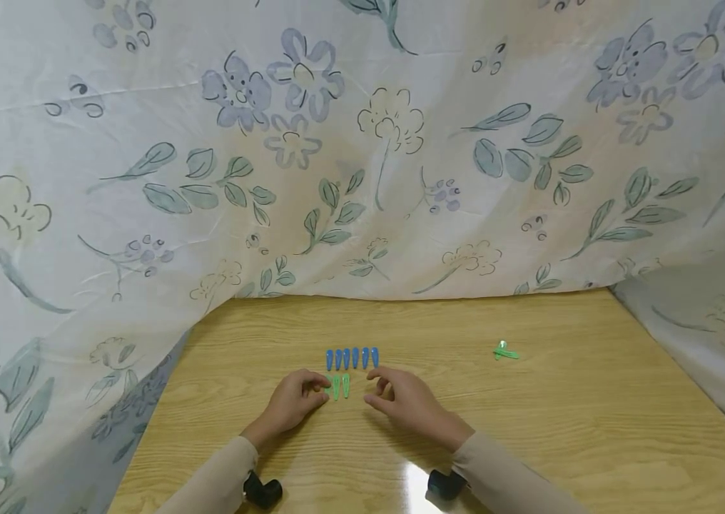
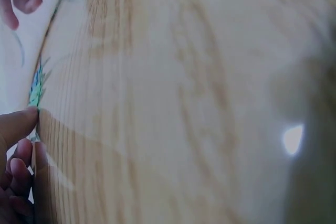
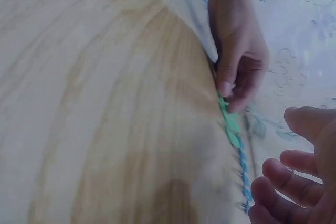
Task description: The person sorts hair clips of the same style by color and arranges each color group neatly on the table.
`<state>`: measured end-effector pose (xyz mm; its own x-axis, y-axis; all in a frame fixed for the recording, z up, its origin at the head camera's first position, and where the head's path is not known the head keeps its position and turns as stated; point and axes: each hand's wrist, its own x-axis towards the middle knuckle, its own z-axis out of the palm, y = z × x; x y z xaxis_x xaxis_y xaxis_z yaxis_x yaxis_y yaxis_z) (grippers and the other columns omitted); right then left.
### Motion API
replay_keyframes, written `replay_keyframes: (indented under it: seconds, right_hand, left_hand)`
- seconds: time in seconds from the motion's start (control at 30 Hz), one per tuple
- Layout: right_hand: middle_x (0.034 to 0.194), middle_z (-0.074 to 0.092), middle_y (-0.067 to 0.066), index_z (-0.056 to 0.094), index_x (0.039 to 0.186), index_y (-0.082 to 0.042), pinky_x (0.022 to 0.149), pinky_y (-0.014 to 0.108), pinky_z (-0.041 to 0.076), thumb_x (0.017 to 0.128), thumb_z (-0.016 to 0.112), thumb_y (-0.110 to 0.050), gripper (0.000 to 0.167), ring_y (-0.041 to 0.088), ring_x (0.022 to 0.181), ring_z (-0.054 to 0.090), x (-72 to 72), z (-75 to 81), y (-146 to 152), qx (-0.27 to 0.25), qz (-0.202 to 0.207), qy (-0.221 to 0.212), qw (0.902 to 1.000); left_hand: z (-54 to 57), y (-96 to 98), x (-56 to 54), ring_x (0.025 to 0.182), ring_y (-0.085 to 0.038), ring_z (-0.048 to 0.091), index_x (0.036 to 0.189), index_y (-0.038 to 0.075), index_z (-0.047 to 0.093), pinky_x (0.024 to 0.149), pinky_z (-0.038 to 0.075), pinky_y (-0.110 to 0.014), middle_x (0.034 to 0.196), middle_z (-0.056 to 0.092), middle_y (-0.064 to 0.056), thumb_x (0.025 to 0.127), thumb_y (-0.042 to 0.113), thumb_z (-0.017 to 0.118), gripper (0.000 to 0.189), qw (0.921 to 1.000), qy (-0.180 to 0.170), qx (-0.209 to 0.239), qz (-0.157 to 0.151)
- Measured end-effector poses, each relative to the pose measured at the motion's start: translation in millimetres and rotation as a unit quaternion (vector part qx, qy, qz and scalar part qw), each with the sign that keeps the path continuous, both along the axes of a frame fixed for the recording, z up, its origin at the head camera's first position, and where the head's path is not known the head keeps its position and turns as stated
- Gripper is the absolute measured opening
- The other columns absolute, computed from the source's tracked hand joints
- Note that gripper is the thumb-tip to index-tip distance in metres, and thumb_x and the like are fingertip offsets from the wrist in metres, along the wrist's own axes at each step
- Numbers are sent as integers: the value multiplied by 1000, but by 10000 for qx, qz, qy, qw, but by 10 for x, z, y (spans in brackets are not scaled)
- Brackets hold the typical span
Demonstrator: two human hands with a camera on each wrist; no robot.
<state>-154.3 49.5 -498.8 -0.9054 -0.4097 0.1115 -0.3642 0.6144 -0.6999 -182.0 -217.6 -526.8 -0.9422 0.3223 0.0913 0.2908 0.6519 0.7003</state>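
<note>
Several blue snap hair clips (image 1: 355, 358) stand side by side in a row on the wooden table. Just below their left end, green hair clips (image 1: 346, 385) form a second, shorter row. My left hand (image 1: 295, 396) pinches the leftmost green clip (image 1: 327, 386) between thumb and forefinger, its ends partly covered by them. In the right wrist view the left fingertips also meet at a green clip (image 3: 227, 114). My right hand (image 1: 409, 401) hovers right of the green row with loosely bent fingers, thumb apart from forefinger, holding nothing.
Farther right on the table (image 1: 568, 414) lies a small loose pile of green clips (image 1: 504, 351). A floral cloth (image 1: 362, 214) hangs along the back edge and both sides. Dark wrist devices (image 1: 263, 491) sit under both forearms.
</note>
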Motion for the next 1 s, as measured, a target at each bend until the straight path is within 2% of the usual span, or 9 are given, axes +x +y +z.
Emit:
replay_keyframes:
  seconds: [0.37,0.8,1.0]
  right_hand:
    - [94,67,-5,67,126,-9,52,21,43,96,71,-30,37,2,61,53,83,94,243,130,-264,318,9991]
    - [94,68,-7,68,124,-11,54,20,41,95,71,-31,36,-3,60,50,150,84,593,524,-621,518,9953]
    - [93,68,-6,68,124,-10,53,20,42,95,71,-31,36,-2,62,51,134,76,751,584,-716,522,9944]
  left_hand:
    - [-8,9,35,65,-5,42,106,16,76,59,38,-22,92,64,2,90,16,77,16,10000,14,11,20]
    - [-4,30,56,65,-5,42,105,15,76,59,37,-22,91,64,3,90,14,77,15,9999,40,5,111]
    - [1,32,66,64,-5,42,105,15,76,59,37,-22,91,64,2,90,14,77,15,10000,49,10,82]
